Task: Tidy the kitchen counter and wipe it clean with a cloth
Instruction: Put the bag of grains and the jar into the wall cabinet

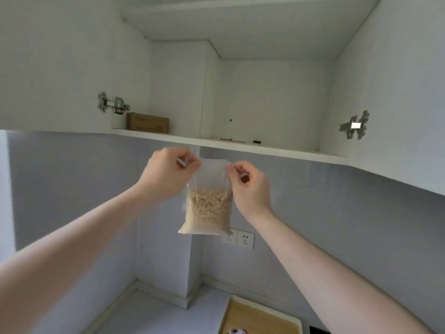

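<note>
A clear plastic bag, half full of pale beige grains, hangs in the air just below the open wall cupboard's bottom shelf. My left hand pinches the bag's top left corner. My right hand pinches its top right corner. Both arms reach up from the bottom corners of the view. The white counter lies far below. No cloth is in view.
Inside the cupboard stand a brown cardboard box and a white cup at the left, with small dark items near the shelf's front. Double wall sockets sit behind the bag. A wooden tray rests on the counter.
</note>
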Action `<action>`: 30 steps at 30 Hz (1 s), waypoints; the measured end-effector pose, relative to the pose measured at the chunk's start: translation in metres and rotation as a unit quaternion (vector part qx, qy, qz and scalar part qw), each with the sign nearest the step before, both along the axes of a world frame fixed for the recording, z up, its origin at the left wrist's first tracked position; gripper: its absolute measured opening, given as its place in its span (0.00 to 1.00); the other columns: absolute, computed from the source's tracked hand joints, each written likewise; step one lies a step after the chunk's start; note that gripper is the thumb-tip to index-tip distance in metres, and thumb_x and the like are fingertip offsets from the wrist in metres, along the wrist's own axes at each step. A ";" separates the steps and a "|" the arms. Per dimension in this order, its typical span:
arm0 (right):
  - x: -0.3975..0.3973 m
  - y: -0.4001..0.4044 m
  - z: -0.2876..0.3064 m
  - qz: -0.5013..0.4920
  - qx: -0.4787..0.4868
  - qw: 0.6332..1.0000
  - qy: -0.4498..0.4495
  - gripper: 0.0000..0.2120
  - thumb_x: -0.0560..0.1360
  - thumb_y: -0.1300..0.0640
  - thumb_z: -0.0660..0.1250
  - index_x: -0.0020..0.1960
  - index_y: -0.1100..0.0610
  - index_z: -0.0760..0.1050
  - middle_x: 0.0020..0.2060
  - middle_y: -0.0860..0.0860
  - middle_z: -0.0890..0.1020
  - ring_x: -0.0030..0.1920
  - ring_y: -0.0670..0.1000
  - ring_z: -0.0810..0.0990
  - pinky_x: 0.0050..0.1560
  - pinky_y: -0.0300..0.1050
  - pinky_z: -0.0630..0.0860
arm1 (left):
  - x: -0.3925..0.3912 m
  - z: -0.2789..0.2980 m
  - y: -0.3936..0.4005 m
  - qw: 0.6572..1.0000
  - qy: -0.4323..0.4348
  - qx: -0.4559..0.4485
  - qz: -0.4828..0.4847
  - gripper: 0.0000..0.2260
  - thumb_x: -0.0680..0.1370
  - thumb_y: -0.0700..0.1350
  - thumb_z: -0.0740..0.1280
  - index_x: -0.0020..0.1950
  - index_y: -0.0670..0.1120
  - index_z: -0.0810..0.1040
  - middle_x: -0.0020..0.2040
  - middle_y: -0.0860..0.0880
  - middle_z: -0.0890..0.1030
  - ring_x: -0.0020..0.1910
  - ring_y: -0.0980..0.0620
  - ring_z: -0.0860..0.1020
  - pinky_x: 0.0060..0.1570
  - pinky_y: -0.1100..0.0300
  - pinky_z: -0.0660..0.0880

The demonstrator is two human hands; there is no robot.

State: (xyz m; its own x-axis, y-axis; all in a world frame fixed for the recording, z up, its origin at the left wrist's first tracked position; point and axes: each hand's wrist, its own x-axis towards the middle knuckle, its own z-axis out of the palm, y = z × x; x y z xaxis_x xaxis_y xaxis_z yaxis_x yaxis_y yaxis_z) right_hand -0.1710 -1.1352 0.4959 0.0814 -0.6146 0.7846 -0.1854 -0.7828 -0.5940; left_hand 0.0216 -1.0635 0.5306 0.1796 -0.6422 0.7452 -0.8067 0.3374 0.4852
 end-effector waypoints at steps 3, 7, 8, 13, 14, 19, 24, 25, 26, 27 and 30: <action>0.013 -0.008 0.054 -0.016 -0.034 0.998 -0.055 0.12 0.80 0.54 0.68 0.37 0.49 0.77 0.31 0.44 0.78 0.34 0.43 0.74 0.37 0.39 0.69 | 0.006 0.052 -0.005 1.000 0.003 -0.017 0.011 0.07 0.77 0.52 0.71 0.42 0.50 0.83 0.38 0.57 0.82 0.39 0.58 0.79 0.41 0.61 0.72; 0.017 -0.019 0.114 -0.035 -0.045 0.995 -0.075 0.14 0.81 0.53 0.67 0.38 0.57 0.77 0.32 0.48 0.78 0.32 0.47 0.73 0.36 0.42 0.68 | 0.008 0.107 -0.015 0.999 0.008 -0.040 0.008 0.07 0.77 0.53 0.71 0.45 0.51 0.83 0.41 0.54 0.85 0.41 0.53 0.84 0.46 0.57 0.80; 0.016 -0.022 0.126 -0.039 -0.046 0.995 -0.080 0.14 0.81 0.54 0.67 0.40 0.60 0.78 0.33 0.51 0.79 0.33 0.48 0.74 0.36 0.43 0.68 | 0.008 0.117 -0.018 0.999 0.008 -0.044 0.007 0.07 0.77 0.53 0.70 0.45 0.51 0.83 0.42 0.54 0.85 0.40 0.54 0.84 0.46 0.57 0.80; 0.010 -0.038 0.171 -0.087 -0.039 0.991 -0.090 0.14 0.80 0.53 0.66 0.38 0.59 0.75 0.31 0.51 0.78 0.33 0.54 0.76 0.35 0.44 0.69 | 0.003 0.152 -0.035 0.998 0.017 -0.061 0.019 0.09 0.75 0.56 0.69 0.51 0.54 0.80 0.45 0.58 0.83 0.45 0.49 0.84 0.54 0.50 0.81; 0.008 -0.044 0.177 -0.103 -0.034 0.989 -0.095 0.15 0.80 0.54 0.66 0.36 0.56 0.73 0.30 0.50 0.77 0.33 0.53 0.76 0.35 0.43 0.70 | 0.002 0.155 -0.039 0.998 0.022 -0.059 0.020 0.09 0.75 0.55 0.69 0.53 0.54 0.79 0.44 0.59 0.82 0.46 0.49 0.84 0.54 0.49 0.81; -0.005 -0.071 0.199 -0.133 -0.003 0.983 -0.127 0.14 0.77 0.51 0.64 0.34 0.52 0.70 0.30 0.56 0.82 0.34 0.58 0.84 0.41 0.59 0.83 | -0.014 0.149 -0.066 0.999 -0.001 -0.024 0.022 0.10 0.77 0.53 0.69 0.57 0.53 0.78 0.49 0.57 0.81 0.49 0.50 0.81 0.51 0.56 0.77; -0.020 -0.096 0.208 -0.142 0.018 0.977 -0.158 0.12 0.82 0.53 0.61 0.43 0.58 0.75 0.30 0.54 0.84 0.28 0.51 0.85 0.42 0.53 0.84 | -0.016 0.126 -0.103 0.995 -0.080 0.052 0.038 0.09 0.78 0.53 0.67 0.56 0.53 0.79 0.55 0.54 0.81 0.51 0.50 0.79 0.51 0.56 0.76; -0.023 -0.102 0.209 -0.140 0.021 0.976 -0.168 0.12 0.82 0.54 0.61 0.42 0.57 0.74 0.29 0.54 0.84 0.28 0.51 0.85 0.41 0.54 0.84 | -0.015 0.122 -0.111 0.992 -0.102 0.065 0.046 0.08 0.78 0.53 0.67 0.55 0.54 0.79 0.56 0.54 0.81 0.53 0.50 0.79 0.51 0.57 0.75; -0.025 -0.110 0.209 -0.138 0.020 0.974 -0.178 0.12 0.82 0.54 0.62 0.41 0.56 0.73 0.28 0.54 0.83 0.27 0.52 0.85 0.41 0.56 0.84 | -0.014 0.118 -0.117 0.989 -0.117 0.080 0.051 0.08 0.78 0.54 0.67 0.55 0.55 0.80 0.57 0.54 0.81 0.54 0.50 0.79 0.51 0.57 0.74; -0.027 -0.115 0.209 -0.139 0.021 0.973 -0.181 0.12 0.82 0.54 0.62 0.41 0.56 0.72 0.28 0.54 0.82 0.28 0.53 0.85 0.40 0.57 0.84 | -0.013 0.113 -0.123 0.986 -0.127 0.093 0.052 0.08 0.78 0.54 0.67 0.55 0.55 0.80 0.58 0.54 0.81 0.56 0.50 0.79 0.52 0.57 0.74; -0.037 -0.136 0.208 -0.144 0.028 0.970 -0.194 0.15 0.82 0.55 0.63 0.37 0.55 0.69 0.30 0.54 0.81 0.31 0.56 0.86 0.38 0.55 0.84 | -0.013 0.103 -0.140 0.978 -0.153 0.127 0.059 0.11 0.78 0.55 0.67 0.57 0.53 0.82 0.60 0.51 0.81 0.60 0.48 0.77 0.58 0.57 0.74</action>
